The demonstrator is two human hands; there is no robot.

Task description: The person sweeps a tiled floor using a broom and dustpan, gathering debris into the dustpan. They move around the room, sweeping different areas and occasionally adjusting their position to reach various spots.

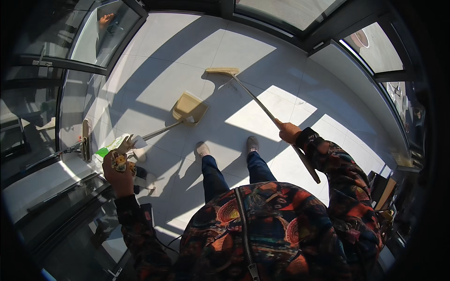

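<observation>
My right hand [289, 132] grips the long handle of a broom [222, 70]. The broom's yellowish head rests on the pale tiled floor [175, 75], ahead of my feet, with some dark specks of debris close to it. To the left of the broom head lies a beige long-handled dustpan [191, 107], its handle running back towards my left side. My left hand [119, 174] is closed around a patterned yellow cloth-like thing [119, 161] at the upper end of the dustpan's handle. Whether the hand grips the handle itself is hidden.
A white and green plastic bag [110, 145] and upright brushes or mops stand by the left wall. Dark-framed glass panels [109, 33] surround the floor. A low ledge [362, 91] runs along the right. Boards [385, 193] and other items stand at the lower right.
</observation>
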